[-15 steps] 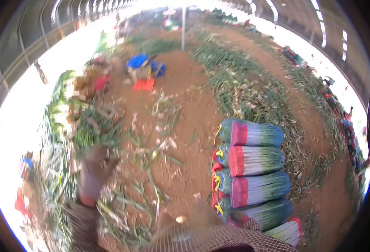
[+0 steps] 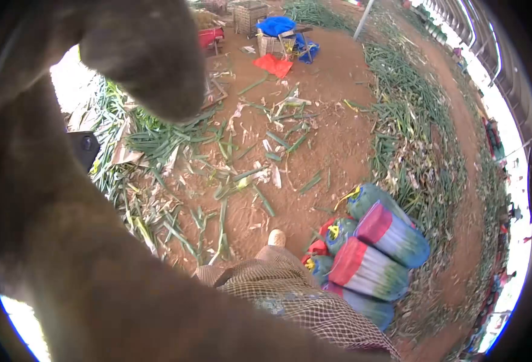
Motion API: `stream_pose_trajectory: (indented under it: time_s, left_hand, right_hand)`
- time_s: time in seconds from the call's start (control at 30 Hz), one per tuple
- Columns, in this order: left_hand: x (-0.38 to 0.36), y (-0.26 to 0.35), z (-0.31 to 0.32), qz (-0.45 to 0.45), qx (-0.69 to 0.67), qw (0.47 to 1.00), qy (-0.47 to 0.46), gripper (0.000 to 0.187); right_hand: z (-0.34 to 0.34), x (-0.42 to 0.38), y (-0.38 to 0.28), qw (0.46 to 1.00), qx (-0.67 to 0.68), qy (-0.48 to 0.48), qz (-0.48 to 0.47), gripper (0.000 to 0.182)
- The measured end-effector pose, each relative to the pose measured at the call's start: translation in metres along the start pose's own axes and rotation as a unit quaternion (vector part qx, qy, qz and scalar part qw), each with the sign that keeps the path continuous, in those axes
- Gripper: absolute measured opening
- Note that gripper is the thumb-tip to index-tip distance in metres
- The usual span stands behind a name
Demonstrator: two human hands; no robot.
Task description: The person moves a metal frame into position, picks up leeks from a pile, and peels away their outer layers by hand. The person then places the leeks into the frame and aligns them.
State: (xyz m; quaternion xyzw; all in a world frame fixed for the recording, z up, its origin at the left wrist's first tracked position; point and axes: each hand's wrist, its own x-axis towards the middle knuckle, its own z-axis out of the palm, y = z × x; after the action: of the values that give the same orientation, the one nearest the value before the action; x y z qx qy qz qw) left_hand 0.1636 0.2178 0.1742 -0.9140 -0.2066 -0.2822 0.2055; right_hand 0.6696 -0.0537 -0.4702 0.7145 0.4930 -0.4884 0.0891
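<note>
The floor point(image 2: 338, 142) is bare reddish-brown earth, strewn with green leaf litter point(image 2: 401, 114) that thickens into a long bank toward the right. A pale pole point(image 2: 364, 20) rises at the far end, near a woven basket point(image 2: 249, 18). Along the right, a dark, curved, ribbed wall point(image 2: 515, 90) stands above a band of glaring white daylight point(image 2: 520, 202).

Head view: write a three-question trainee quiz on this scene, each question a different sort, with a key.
1. Multiple choice: what colour are the ties on the wrapped bundles? A) white B) yellow C) black
2. True or false: the wrapped bundles lie on the left of the picture.
3. Fill the gap: the red sheet lies on the ____.

Key: 1. B. 2. False; they lie on the right. 3. Ground.
</note>
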Motion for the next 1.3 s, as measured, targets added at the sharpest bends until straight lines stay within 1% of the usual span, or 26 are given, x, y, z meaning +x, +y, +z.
stream_pose_trajectory:
  time_s: [0.03,0.07,0.13,0.17,0.2,0.23,0.27,0.3,0.33,0.37,0.4,0.5,0.6,0.73,0.87,0.93,1.0,1.03,1.07,1.1,1.13,1.17,1.2,1.23,1.27,1.3]
  left_hand:
    - [-0.002,-0.010,0.007,-0.007,0.002,1.000,-0.002,0.031]
    - [0.000,-0.021,0.012,-0.015,0.007,1.000,-0.005,0.031]
    - [0.001,-0.046,0.021,-0.035,0.020,0.999,-0.011,0.031]
    - [0.005,-0.061,0.022,-0.051,0.029,0.998,-0.016,0.031]
    - [0.001,-0.074,0.027,-0.064,0.036,0.997,-0.021,0.032]
    - [-0.005,-0.090,0.030,-0.072,0.047,0.996,-0.022,0.032]
    - [-0.007,-0.106,0.036,-0.080,0.057,0.995,-0.025,0.032]
    - [-0.009,-0.121,0.044,-0.086,0.065,0.994,-0.021,0.032]
    - [-0.012,-0.139,0.052,-0.091,0.071,0.993,-0.021,0.033]
    - [-0.016,-0.157,0.060,-0.097,0.081,0.992,-0.020,0.033]
    - [-0.021,-0.175,0.068,-0.097,0.087,0.991,-0.020,0.033]
    - [-0.039,-0.233,0.094,-0.102,0.102,0.989,-0.018,0.035]
    - [-0.044,-0.293,0.105,-0.110,0.125,0.986,-0.010,0.036]
    - [-0.047,-0.364,0.118,-0.135,0.153,0.979,-0.010,0.038]
    - [-0.059,-0.455,0.132,-0.194,0.236,0.952,-0.009,0.041]
    - [-0.079,-0.510,0.154,-0.265,0.308,0.914,0.003,0.042]
    - [-0.109,-0.562,0.181,-0.363,0.359,0.860,-0.005,0.044]
    - [-0.141,-0.595,0.208,-0.449,0.367,0.814,-0.029,0.042]
    - [-0.163,-0.619,0.230,-0.512,0.330,0.789,-0.076,0.042]
    - [-0.206,-0.642,0.259,-0.601,0.272,0.746,-0.095,0.036]
    - [-0.289,-0.657,0.298,-0.611,0.254,0.743,-0.105,0.044]
    - [-0.371,-0.648,0.348,-0.681,0.215,0.684,-0.149,0.038]
    - [-0.434,-0.621,0.400,-0.574,0.237,0.607,-0.497,0.037]
    - [-0.492,-0.581,0.435,-0.563,0.129,0.556,-0.598,0.038]
    - [-0.518,-0.545,0.470,-0.598,0.023,0.503,-0.623,0.039]
    - [-0.526,-0.511,0.490,-0.652,-0.067,0.448,-0.608,0.040]
  right_hand:
    - [-0.026,0.011,-0.005,0.998,-0.050,0.004,-0.029,0.028]
    - [-0.053,0.027,-0.008,0.987,-0.135,0.008,-0.083,0.028]
    - [-0.122,0.062,-0.018,0.924,-0.311,0.045,-0.220,0.028]
    - [-0.162,0.095,-0.015,0.893,-0.327,0.063,-0.301,0.030]
    - [-0.191,0.128,-0.016,0.974,-0.024,-0.038,-0.223,0.035]
    - [-0.217,0.171,0.002,0.945,0.294,-0.081,-0.118,0.040]
    - [-0.251,0.197,-0.025,0.877,0.443,-0.182,-0.034,0.042]
    - [-0.266,0.193,-0.069,0.910,0.413,0.024,0.024,0.041]
    - [-0.282,0.196,-0.124,0.937,0.336,0.089,0.040,0.041]
    - [-0.297,0.213,-0.165,0.956,0.271,0.102,0.033,0.040]
    - [-0.309,0.230,-0.208,0.969,0.225,0.104,0.016,0.040]
    - [-0.326,0.281,-0.309,0.988,0.123,0.087,-0.029,0.039]
    - [-0.319,0.320,-0.389,0.997,0.031,0.025,-0.073,0.037]
    - [-0.319,0.354,-0.450,0.994,-0.037,-0.041,-0.091,0.036]
    - [-0.349,0.393,-0.476,0.997,-0.030,-0.062,-0.037,0.034]
    - [-0.368,0.424,-0.479,0.998,-0.016,-0.062,-0.008,0.034]
    - [-0.386,0.459,-0.481,0.998,-0.006,-0.066,0.016,0.033]
    - [-0.406,0.479,-0.488,0.997,-0.005,-0.066,0.028,0.033]
    - [-0.420,0.502,-0.494,0.997,-0.007,-0.072,0.035,0.032]
    - [-0.433,0.522,-0.498,0.996,-0.006,-0.077,0.044,0.032]
    - [-0.449,0.544,-0.504,0.996,-0.005,-0.080,0.050,0.032]
    - [-0.471,0.568,-0.514,0.995,0.006,-0.081,0.049,0.032]
    - [-0.490,0.609,-0.506,0.996,0.026,-0.077,0.032,0.031]
    - [-0.503,0.646,-0.503,0.994,0.083,-0.076,-0.005,0.031]
    - [-0.543,0.636,-0.578,0.999,0.007,-0.046,0.007,0.031]
    - [-0.570,0.643,-0.632,1.000,-0.016,-0.022,0.001,0.031]
